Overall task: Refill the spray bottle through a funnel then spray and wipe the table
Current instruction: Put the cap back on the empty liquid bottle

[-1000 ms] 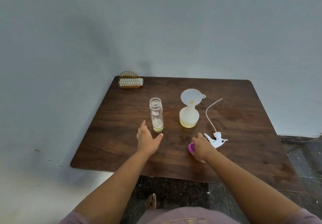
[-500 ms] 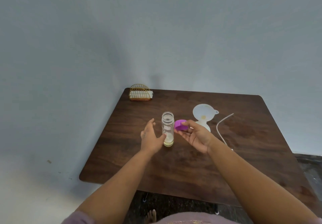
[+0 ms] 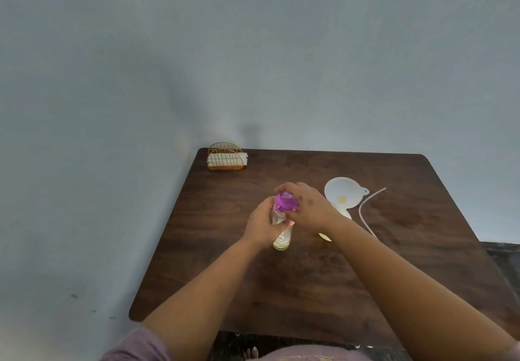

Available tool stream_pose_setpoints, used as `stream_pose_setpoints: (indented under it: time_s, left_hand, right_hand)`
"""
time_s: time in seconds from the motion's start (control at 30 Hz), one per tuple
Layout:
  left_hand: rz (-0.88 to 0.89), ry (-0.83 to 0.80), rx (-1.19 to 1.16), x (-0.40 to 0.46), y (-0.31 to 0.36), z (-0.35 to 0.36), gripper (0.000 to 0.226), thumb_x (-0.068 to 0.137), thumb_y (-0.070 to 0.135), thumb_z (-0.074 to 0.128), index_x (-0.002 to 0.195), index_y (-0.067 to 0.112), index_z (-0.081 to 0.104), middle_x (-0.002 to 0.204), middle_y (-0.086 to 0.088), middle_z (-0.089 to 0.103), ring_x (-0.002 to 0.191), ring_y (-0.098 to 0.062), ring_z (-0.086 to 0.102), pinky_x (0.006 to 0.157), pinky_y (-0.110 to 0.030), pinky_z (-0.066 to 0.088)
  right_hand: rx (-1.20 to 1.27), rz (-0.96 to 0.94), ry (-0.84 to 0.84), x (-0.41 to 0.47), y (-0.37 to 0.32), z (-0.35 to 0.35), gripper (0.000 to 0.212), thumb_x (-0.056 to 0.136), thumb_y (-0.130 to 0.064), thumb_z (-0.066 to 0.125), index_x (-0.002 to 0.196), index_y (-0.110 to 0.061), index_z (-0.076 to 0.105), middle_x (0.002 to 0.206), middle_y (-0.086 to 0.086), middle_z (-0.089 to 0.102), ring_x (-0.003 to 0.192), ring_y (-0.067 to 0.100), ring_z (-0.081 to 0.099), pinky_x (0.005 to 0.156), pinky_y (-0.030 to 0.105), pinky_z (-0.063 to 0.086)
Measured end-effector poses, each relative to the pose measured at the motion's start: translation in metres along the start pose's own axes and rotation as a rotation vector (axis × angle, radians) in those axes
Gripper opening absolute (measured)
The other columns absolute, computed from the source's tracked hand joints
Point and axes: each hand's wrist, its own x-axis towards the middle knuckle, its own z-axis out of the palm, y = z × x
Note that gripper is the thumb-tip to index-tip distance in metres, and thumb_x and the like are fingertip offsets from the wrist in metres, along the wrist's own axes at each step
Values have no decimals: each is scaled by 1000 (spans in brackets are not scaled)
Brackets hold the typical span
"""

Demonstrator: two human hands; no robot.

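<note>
A clear glass bottle with a little yellowish liquid stands mid-table. My left hand grips its body. My right hand holds a purple cap on the bottle's mouth. Behind my right hand a white funnel sits in the spray bottle, which holds yellow liquid and is mostly hidden by my wrist. The sprayer's white dip tube curves across the table to the right; its head is hidden behind my right forearm.
The dark wooden table stands against a pale wall. A gold wire holder with white napkins sits at the far left corner. Dark floor shows at the right and below the near edge.
My right hand carried the purple cap from the table's right side to the glass bottle's mouth. My left hand closed round the bottle. The camera tilted up.
</note>
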Motion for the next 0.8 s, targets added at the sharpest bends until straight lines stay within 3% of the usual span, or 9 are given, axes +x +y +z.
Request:
stream_pose_setpoints:
  time_s: [0.23,0.37,0.5,0.6,0.7,0.8]
  left_hand:
    - [30,-79,-18,5,-7,-7,51,79,21,78,123,29,53,117,8,65,112,-16,61,98,-41,49]
    - [31,-97,-17,3,-8,-9,64,83,21,75,140,27,45,126,7,62,119,-14,56,102,-38,46]
    - [48,-115,-28,0,-8,-8,59,86,16,71,139,24,46,128,6,61,122,-14,55,103,-37,45]
    - [83,-134,13,2,-6,-7,52,87,14,69,133,27,48,126,7,62,119,-12,56,100,-31,45]
    - [90,-127,36,2,-6,-4,56,87,13,70,135,26,45,126,7,61,116,-11,57,96,-24,43]
    - [76,-128,17,2,-6,-5,62,86,12,71,138,27,42,125,9,60,114,-8,56,96,-22,43]
  right_hand:
    - [-343,13,-165,9,-19,-2,50,88,-10,62,132,-28,47,116,5,46,104,20,49,90,32,50]
    - [-472,-22,-247,11,-26,2,65,89,-7,61,143,-31,36,124,8,40,115,23,41,94,32,45]
    - [-513,-1,-257,16,-26,0,65,91,-9,59,146,-31,33,126,10,42,115,23,43,93,31,44]
    - [-513,53,-202,14,-28,3,53,90,-13,61,139,-21,42,121,12,47,112,26,48,92,34,48]
    - [-491,99,-105,12,-30,8,36,93,-23,57,126,-12,50,112,12,54,98,24,58,78,26,45]
    - [-434,163,-6,10,-29,11,33,91,-38,56,109,-11,55,100,7,59,80,17,56,68,22,40]
